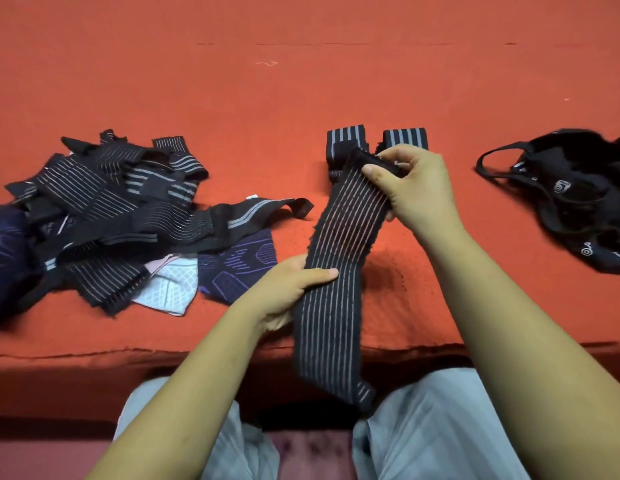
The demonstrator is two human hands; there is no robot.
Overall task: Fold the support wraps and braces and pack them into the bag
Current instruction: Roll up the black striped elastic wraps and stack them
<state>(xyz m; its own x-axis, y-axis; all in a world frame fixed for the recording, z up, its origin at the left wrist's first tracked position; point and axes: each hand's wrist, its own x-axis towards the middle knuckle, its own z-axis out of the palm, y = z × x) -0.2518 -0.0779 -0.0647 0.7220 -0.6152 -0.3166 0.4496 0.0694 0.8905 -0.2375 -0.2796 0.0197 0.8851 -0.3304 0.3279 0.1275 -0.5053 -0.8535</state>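
A long black support wrap with thin grey stripes (339, 268) runs from the red surface down over its front edge to my lap. My right hand (412, 188) grips its far end, which is rolled into a small bundle. My left hand (294, 289) holds the strip at its middle, thumb lying across the top. Two folded striped wraps (346, 140) (405, 138) lie just behind my right hand. A black drawstring bag (571, 195) with white print lies crumpled at the right.
A loose heap of black striped wraps (104, 199), a navy patterned brace (239, 271) and a white brace (170, 285) covers the left of the red cloth surface (301, 81). Its front edge runs just above my knees in grey trousers.
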